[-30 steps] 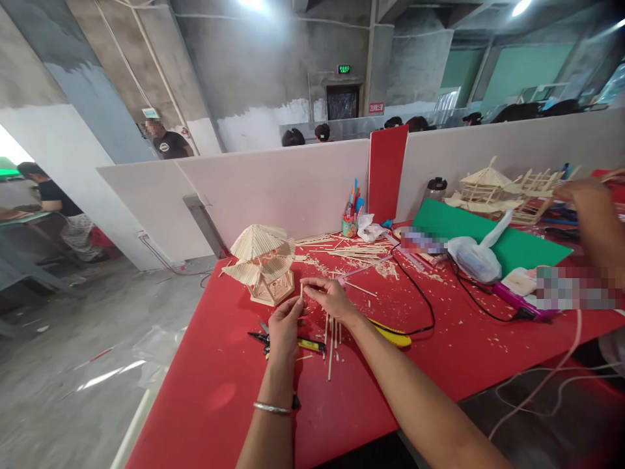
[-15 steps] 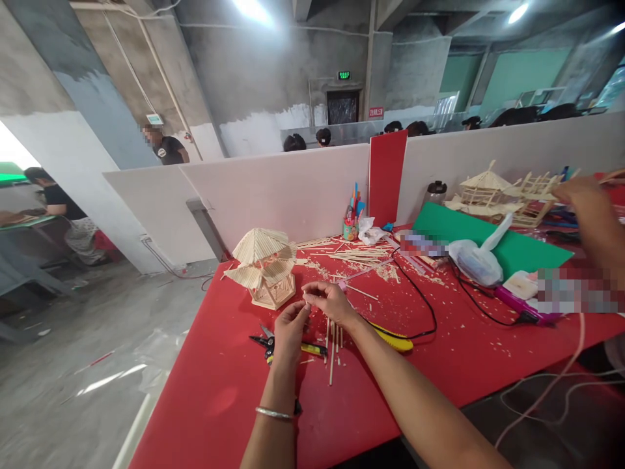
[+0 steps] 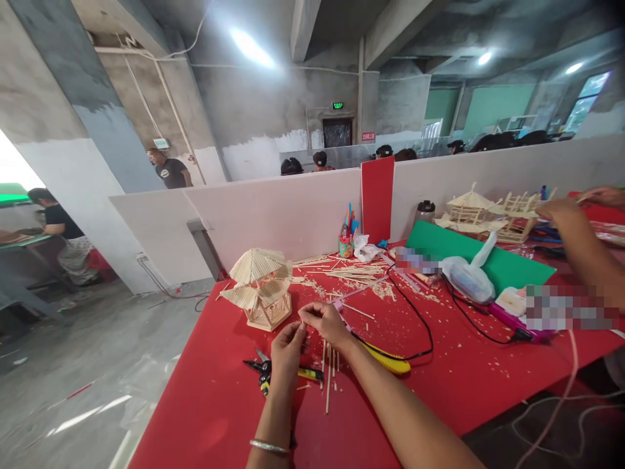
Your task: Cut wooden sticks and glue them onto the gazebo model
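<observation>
My left hand (image 3: 287, 352) and my right hand (image 3: 324, 322) meet fingertip to fingertip above the red table (image 3: 195, 404). Both are closed in a pinch; whatever sits between the fingers is too small to name. Just beyond them, to the left, stands a pavilion model (image 3: 258, 286) built of thin wooden sticks, with a two-tiered roof. Pliers with black and yellow handles (image 3: 308, 374) lie partly behind my left wrist. Several loose wooden sticks (image 3: 328, 384) rest on the table below my right hand. A yellow-handled tool (image 3: 388, 359) is by my right forearm.
Behind are a pile of sticks (image 3: 356, 270) with shavings, a pen cup (image 3: 346, 247) and a black cable (image 3: 415, 309). A green board (image 3: 478, 254) and a plastic bag (image 3: 469, 279) stand to the right. At far right, another person's hand (image 3: 561, 208) works near more stick models (image 3: 471, 205).
The camera view has tilted up a little, so the table sits lower in the picture. My two hands stay pinched together in nearly the same place beside the pavilion model.
</observation>
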Action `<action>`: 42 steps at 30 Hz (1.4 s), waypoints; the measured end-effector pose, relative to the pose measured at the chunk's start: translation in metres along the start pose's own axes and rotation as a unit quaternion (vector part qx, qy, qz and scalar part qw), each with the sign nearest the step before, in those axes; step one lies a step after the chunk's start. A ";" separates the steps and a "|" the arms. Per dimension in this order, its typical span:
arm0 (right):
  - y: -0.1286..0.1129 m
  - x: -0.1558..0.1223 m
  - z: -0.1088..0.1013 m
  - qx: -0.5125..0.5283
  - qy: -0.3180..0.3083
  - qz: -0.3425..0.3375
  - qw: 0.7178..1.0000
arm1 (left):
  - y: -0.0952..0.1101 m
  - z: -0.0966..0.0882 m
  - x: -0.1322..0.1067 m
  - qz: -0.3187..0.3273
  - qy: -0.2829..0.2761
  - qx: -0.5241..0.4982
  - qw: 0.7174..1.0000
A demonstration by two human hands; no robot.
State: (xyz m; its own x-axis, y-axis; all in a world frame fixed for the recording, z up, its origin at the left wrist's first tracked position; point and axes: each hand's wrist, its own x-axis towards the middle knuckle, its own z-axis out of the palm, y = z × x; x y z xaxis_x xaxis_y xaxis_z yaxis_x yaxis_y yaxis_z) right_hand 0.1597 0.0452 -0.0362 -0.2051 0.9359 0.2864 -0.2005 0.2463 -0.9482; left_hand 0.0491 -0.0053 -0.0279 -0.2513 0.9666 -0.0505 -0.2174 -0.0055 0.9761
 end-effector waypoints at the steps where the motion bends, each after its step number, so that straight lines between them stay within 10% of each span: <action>1: 0.001 0.001 0.000 0.001 0.001 0.002 1.000 | 0.000 0.000 0.000 0.003 0.001 0.001 1.000; 42: -0.009 -0.003 0.005 -0.201 0.089 -0.050 0.974 | -0.009 -0.007 0.004 -0.019 -0.006 -0.004 1.000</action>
State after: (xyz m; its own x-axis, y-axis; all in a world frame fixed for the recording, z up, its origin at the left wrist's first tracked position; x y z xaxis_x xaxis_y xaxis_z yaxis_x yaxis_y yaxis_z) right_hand 0.1577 0.0390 -0.0277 -0.0282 0.9222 0.3857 0.1868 0.3839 -0.9043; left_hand 0.0435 -0.0034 -0.0382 -0.2304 0.9693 -0.0856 -0.2349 0.0299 0.9716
